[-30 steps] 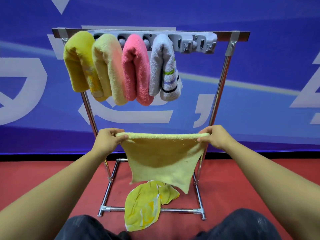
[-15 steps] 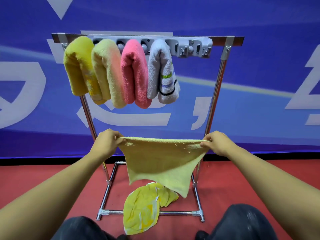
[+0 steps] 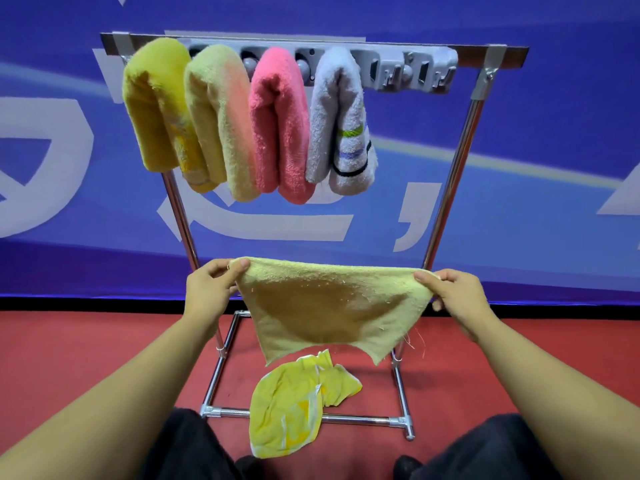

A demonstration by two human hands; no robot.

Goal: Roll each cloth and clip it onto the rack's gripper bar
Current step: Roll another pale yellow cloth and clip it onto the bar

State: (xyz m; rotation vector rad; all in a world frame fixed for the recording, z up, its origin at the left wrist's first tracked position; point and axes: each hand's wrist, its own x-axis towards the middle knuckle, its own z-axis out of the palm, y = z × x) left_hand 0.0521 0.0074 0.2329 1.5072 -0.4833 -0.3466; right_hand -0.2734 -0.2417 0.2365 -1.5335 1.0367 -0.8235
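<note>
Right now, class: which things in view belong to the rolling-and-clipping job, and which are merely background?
Belonging to the job:
pale yellow cloth, held by left hand and right hand
bright yellow cloth on the floor
gripper bar
four clipped rolls

Background:
blue banner
red floor

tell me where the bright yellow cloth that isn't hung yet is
In the head view, the bright yellow cloth lies crumpled on the red floor, draped over the rack's front base bar, just below the pale yellow towel stretched between both hands.
</note>
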